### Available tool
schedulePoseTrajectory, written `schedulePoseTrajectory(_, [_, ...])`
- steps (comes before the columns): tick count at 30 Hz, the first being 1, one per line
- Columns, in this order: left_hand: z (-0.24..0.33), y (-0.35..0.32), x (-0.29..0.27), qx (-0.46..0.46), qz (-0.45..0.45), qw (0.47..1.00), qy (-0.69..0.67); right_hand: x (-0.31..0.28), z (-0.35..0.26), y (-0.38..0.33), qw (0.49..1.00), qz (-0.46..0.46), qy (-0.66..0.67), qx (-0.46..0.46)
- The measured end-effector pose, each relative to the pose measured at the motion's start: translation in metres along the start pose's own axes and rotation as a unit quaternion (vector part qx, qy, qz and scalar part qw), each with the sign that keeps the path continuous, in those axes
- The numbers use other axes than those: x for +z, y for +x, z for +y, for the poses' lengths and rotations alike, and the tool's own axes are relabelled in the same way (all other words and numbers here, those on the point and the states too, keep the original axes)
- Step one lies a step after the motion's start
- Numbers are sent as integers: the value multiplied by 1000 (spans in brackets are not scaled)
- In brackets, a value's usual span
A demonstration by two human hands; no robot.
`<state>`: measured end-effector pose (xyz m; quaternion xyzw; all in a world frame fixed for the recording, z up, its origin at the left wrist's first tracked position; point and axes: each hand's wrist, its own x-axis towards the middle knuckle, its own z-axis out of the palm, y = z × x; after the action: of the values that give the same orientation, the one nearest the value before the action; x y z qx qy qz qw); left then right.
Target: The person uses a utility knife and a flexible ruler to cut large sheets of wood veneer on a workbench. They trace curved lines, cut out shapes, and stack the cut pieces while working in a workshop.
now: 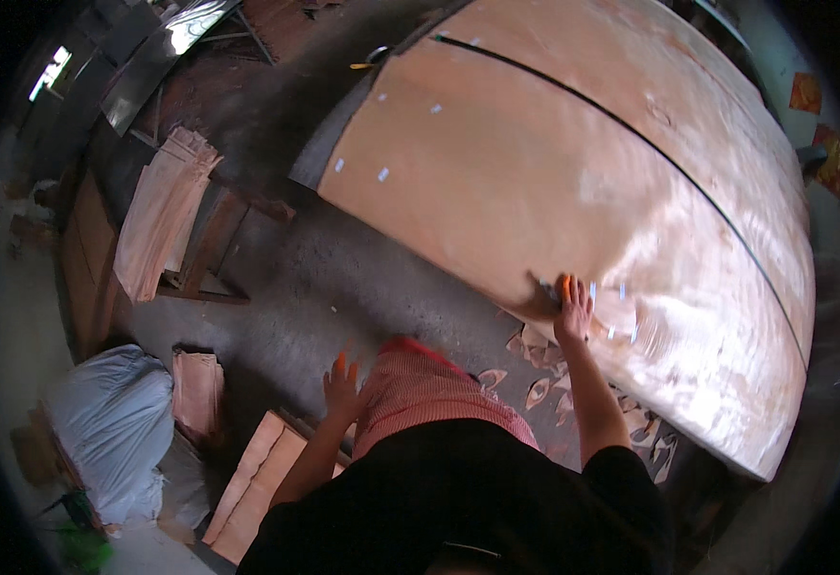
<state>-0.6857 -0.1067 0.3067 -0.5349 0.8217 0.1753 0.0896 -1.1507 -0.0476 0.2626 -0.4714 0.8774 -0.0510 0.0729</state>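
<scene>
Right hand (573, 309) is down flat on the near edge of the broad pale-pink wood veneer sheet (573, 182), fingers pressed together on its surface. Left hand (342, 385) hangs off the sheet, well short of that edge, fingers loosely spread, holding nothing. Small leaf-shaped veneer offcuts (544, 383) litter the floor just below the sheet's edge.
</scene>
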Motion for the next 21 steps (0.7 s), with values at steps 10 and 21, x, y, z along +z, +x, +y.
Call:
schedulePoseTrajectory(10, [-179,91,12,-76,47,994,-56,31,-39,-9,987,123,81,66])
schedulePoseTrajectory(21, [-390,178,-103,-89,-8,989,-117,2,-357,150,988,-43,114,-100])
